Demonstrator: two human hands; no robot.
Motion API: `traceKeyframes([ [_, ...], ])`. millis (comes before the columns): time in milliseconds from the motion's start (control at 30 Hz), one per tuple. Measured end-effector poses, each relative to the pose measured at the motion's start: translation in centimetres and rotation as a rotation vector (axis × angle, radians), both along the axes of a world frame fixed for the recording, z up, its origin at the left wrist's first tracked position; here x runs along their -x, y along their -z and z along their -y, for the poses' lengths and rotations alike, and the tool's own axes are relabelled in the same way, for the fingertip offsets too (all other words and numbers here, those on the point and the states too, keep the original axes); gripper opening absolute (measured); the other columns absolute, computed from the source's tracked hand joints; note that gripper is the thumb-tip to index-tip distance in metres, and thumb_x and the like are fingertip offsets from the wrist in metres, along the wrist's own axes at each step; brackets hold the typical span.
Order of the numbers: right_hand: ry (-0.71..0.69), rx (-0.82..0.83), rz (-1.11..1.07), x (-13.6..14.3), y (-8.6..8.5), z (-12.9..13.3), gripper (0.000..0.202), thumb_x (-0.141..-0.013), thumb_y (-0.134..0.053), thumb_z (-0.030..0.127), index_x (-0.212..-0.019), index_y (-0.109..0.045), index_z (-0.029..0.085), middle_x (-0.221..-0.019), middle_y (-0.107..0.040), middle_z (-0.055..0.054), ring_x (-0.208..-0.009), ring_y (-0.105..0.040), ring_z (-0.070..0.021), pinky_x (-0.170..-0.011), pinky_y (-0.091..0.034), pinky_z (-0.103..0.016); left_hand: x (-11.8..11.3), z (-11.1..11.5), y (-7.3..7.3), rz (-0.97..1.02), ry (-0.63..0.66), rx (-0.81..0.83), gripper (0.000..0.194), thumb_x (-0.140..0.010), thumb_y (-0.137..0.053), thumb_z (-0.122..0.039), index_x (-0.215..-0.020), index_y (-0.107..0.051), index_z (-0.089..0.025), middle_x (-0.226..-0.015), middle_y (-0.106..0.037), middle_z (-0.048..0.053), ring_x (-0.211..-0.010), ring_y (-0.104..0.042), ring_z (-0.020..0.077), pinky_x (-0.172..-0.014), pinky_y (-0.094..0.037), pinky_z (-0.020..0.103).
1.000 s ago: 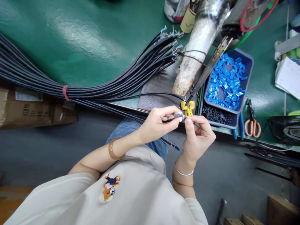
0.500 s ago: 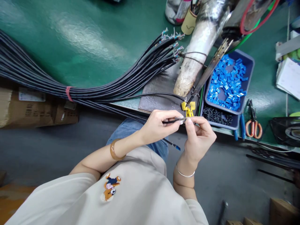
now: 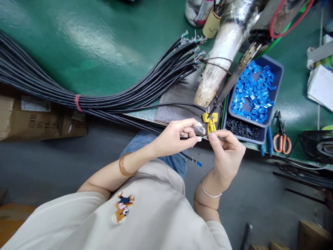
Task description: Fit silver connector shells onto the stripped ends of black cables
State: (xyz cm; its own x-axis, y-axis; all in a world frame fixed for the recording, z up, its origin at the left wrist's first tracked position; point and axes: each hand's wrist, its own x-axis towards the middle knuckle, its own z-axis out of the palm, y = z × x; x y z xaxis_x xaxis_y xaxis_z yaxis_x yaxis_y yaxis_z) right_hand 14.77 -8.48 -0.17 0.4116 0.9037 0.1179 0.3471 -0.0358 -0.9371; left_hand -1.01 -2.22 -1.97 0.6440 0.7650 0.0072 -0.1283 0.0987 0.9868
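My left hand (image 3: 174, 137) pinches one black cable (image 3: 188, 138) close to its stripped end, thumb and forefinger clamped on it so the tip stays steady just off the table's (image 3: 104, 45) near edge. My right hand (image 3: 226, 152) meets it fingertip to fingertip, closed on the fine wires (image 3: 205, 137) sticking out of that end; they are too small for me to tell what exactly I grip there. I keep both hands low over my lap, right beside the yellow clip (image 3: 210, 121), so the work sits near the tools. A second cable end with a blue plug (image 3: 198, 163) hangs below my left hand, apart from it.

The cable bundle (image 3: 117, 97) fans across the green table, tied with a red band (image 3: 77, 102), its bared ends pointing toward a wrapped pale tube (image 3: 221, 59). The blue tray (image 3: 275, 100) of small blue parts (image 3: 252, 90) stands within easy reach on my right, black bits (image 3: 240, 127) in front of it, orange-handled scissors (image 3: 280, 137) beyond. A cardboard box (image 3: 39, 118) sits under the table edge, over a grey floor (image 3: 52, 163)
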Motion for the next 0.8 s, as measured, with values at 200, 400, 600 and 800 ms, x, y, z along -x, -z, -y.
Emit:
traceKeyframes([
  [200, 0.113, -0.118, -0.067, 0.0, 0.1, 0.0, 0.012, -0.078, -0.073, 0.029, -0.079, -0.068, 0.018, -0.069, -0.063, 0.003, -0.052, -0.049, -0.0036, -0.048, -0.038, -0.018, 0.3, -0.5, -0.1, 0.072, 0.049, 0.151, 0.012, -0.088, -0.058, -0.024, -0.090, -0.058, -0.012, -0.063, -0.062, 0.000, -0.047, -0.047, 0.0023, -0.047, -0.036, 0.014],
  [400, 0.154, -0.230, 0.028, 0.7, 0.0, -0.1, 0.004, -0.078, -0.071, 0.021, -0.079, -0.068, 0.019, -0.076, -0.065, 0.001, -0.065, -0.060, -0.0070, -0.053, -0.044, -0.019, 0.6, -1.0, -0.2, 0.088, 0.095, 0.264, 0.019, -0.089, -0.058, -0.031, -0.092, -0.057, -0.013, -0.064, -0.064, -0.001, -0.037, -0.036, 0.0001, -0.036, -0.027, 0.015],
  [600, 0.220, -0.387, 0.140, 1.1, -0.8, 0.1, 0.006, -0.077, -0.071, 0.015, -0.080, -0.069, 0.020, -0.076, -0.064, 0.000, -0.068, -0.060, -0.0086, -0.053, -0.042, -0.020, 0.6, -0.9, 0.0, 0.097, 0.115, 0.260, 0.017, -0.090, -0.057, -0.030, -0.091, -0.055, -0.014, -0.064, -0.063, -0.001, -0.038, -0.037, 0.0004, -0.037, -0.028, 0.015],
  [800, 0.185, -0.249, 0.139, 1.7, 0.0, 0.0, 0.003, -0.080, -0.071, 0.021, -0.083, -0.071, 0.020, -0.081, -0.065, -0.001, -0.070, -0.060, -0.0084, -0.054, -0.044, -0.020, 0.2, -0.6, 0.2, 0.107, 0.071, 0.181, 0.014, -0.091, -0.056, -0.026, -0.089, -0.057, -0.012, -0.064, -0.061, -0.001, -0.041, -0.038, -0.0002, -0.041, -0.030, 0.014],
])
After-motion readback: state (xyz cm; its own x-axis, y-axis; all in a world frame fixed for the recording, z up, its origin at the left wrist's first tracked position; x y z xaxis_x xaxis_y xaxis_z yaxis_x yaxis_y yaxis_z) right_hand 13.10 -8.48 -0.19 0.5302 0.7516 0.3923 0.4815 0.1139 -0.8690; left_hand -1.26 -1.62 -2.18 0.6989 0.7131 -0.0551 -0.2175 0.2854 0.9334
